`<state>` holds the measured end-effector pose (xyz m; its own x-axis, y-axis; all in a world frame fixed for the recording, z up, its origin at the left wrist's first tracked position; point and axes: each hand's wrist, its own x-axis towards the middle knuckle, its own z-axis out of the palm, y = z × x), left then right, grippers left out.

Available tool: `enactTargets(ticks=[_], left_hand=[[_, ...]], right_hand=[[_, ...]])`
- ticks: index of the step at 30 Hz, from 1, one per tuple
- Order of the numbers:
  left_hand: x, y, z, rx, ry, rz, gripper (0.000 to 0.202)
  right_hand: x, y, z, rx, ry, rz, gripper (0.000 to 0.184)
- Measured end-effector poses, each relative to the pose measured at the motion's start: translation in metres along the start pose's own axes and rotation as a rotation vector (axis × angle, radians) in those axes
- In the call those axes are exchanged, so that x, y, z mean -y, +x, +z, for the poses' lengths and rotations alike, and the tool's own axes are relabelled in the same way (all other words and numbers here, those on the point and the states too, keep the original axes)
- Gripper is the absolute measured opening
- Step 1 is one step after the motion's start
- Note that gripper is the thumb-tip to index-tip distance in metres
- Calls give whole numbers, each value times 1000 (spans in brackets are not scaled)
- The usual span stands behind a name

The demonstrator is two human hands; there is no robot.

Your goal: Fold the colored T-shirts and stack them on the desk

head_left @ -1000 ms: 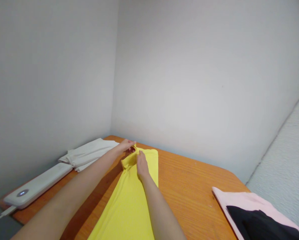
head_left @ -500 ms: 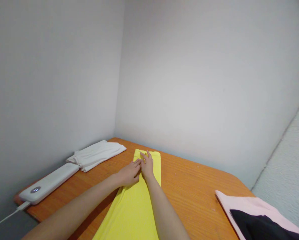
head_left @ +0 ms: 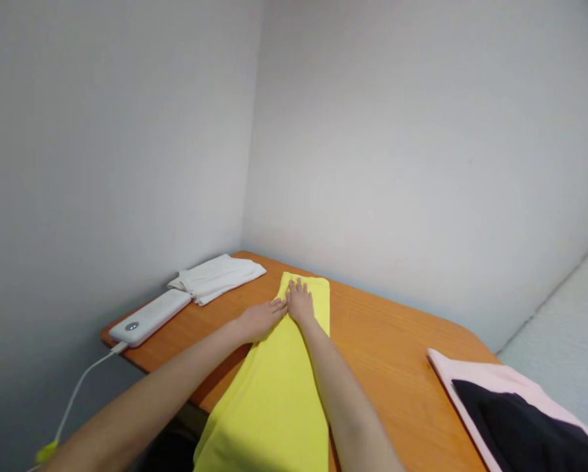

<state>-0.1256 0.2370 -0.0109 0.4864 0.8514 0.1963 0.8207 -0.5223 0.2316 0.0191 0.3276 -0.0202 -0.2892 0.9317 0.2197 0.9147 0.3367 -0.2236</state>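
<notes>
A long strip of yellow cloth (head_left: pixel 278 393), apparently a folded garment, runs from the table's far edge toward me and hangs over the near edge. My left hand (head_left: pixel 263 319) lies on its left border, fingers stretched out and pointing right. Just beside it, my right hand (head_left: pixel 300 301) rests flat near the cloth's far end, fingers spread. The two hands nearly touch at the fingertips. Neither hand grips the cloth. Part of the yellow cloth is hidden under my hands and right forearm.
At the back left of the wooden table (head_left: pixel 387 328) lies a folded white cloth (head_left: pixel 219 278). Next to it is a white power bank (head_left: pixel 151 318) with a white cable (head_left: pixel 80 387). Pink cloth (head_left: pixel 500 373) and black cloth (head_left: pixel 524 419) lie at the right. Walls border the back.
My right hand's fingers, bent and raised before, now lie flat and spread on the cloth. My left hand has flattened beside it. The view has shifted, showing more of the near edge.
</notes>
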Motion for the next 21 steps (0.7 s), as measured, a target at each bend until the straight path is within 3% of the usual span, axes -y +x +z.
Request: enactTargets(ticks=[2, 4, 7, 10, 13, 16, 18, 21], left_hand=[[-8, -9, -11, -61, -24, -60, 54], [-19, -35, -25, -164, -36, -137, 51], [-43, -105, -35, -423, -144, -299, 48], [-68, -184, -17, -635, -345, -530, 40], [-81, -231, 21, -573, -484, -709, 42], [-84, -238, 56, -475, -663, -710, 42], [-87, -229, 67, -411, -806, -631, 46], [-96, -217, 65, -274, -1006, -526, 47]], right_hand=[[0, -7, -10, -56, 21, -12, 52], [-3, -22, -21, -124, 57, -16, 54], [-14, -69, -39, -145, 97, -31, 58], [-32, -147, -61, -143, 76, -168, 53], [-52, -235, -78, -126, -9, -470, 56], [-66, -296, -78, -100, -140, -672, 75], [-71, -314, -69, -158, -189, -681, 75], [-69, -320, -56, -218, -189, -605, 74]])
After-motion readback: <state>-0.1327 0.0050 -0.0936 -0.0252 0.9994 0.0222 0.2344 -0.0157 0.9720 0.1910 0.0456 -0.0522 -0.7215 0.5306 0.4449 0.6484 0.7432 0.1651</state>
